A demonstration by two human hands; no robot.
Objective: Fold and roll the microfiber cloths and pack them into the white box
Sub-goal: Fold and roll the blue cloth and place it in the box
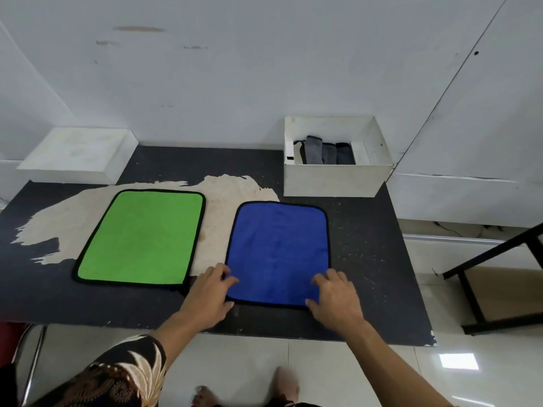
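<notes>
A blue microfiber cloth [277,251] with black trim lies flat on the dark table, right of centre. My left hand [210,298] rests on its near left corner and my right hand [336,298] on its near right corner; whether the fingers pinch the edge I cannot tell. A green cloth [141,236] with black trim lies flat to the left, untouched. The white box [335,177] stands at the table's back right, holding several rolled grey and dark cloths [323,154].
The dark table [367,259] has a worn beige patch under and between the cloths. A white lid-like box [76,154] lies at the back left against the wall. A black frame stands on the floor to the right.
</notes>
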